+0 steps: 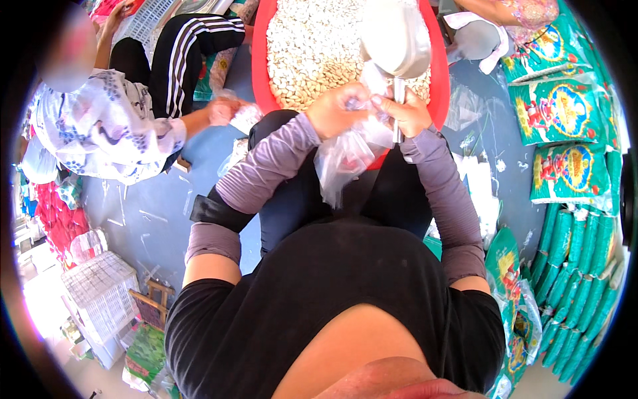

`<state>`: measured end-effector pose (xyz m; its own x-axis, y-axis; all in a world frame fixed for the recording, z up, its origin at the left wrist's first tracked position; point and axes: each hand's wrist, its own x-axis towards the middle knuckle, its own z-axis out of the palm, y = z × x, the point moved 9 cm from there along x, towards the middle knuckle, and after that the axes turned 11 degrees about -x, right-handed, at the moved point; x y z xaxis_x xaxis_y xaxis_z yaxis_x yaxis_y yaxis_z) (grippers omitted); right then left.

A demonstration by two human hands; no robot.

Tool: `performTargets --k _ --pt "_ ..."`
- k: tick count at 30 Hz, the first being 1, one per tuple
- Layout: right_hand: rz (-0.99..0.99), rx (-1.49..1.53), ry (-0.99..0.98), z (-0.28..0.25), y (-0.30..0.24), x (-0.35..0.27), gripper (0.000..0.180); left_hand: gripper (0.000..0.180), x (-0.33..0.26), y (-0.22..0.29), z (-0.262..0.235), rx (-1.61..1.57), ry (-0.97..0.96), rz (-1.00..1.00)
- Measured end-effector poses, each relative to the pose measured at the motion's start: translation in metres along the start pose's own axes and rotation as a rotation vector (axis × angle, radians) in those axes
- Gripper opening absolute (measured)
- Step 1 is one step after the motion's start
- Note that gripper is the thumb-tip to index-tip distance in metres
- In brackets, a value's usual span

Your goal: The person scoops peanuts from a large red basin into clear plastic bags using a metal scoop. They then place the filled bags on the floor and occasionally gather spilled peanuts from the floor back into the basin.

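In front of my knees a red tub [259,60] holds a heap of pale, flat seeds [312,40] that look like pumpkin seeds. My left hand [335,112] is closed on the edge of a clear plastic bag [342,159], which hangs limp between my thighs. Close beside it, my right hand [411,114] grips the handle of a metal scoop [417,61] and also touches the top of the bag. The scoop's bowl points away from me over the seeds; glare hides what is in it.
A co-worker in a patterned top [113,126] sits at the left, holding crumpled clear plastic [246,118]. Another person's arm [492,12] shows at the far right. Green printed packages [561,110] are stacked on the right. A white plastic crate [100,286] stands lower left.
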<state>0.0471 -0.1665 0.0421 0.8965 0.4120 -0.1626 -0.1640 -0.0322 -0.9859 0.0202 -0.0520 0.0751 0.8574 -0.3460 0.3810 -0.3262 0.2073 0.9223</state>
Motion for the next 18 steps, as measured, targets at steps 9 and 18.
performTargets --k 9,18 --pt "0.196 -0.592 0.011 -0.131 0.029 0.027 0.024 0.012 -0.004 -0.009 -0.053 0.186 0.295 -0.133" --pt "0.734 -1.019 -0.289 -0.176 0.096 0.034 0.071 0.034 -0.008 -0.049 -0.042 0.638 -0.14 -0.236"
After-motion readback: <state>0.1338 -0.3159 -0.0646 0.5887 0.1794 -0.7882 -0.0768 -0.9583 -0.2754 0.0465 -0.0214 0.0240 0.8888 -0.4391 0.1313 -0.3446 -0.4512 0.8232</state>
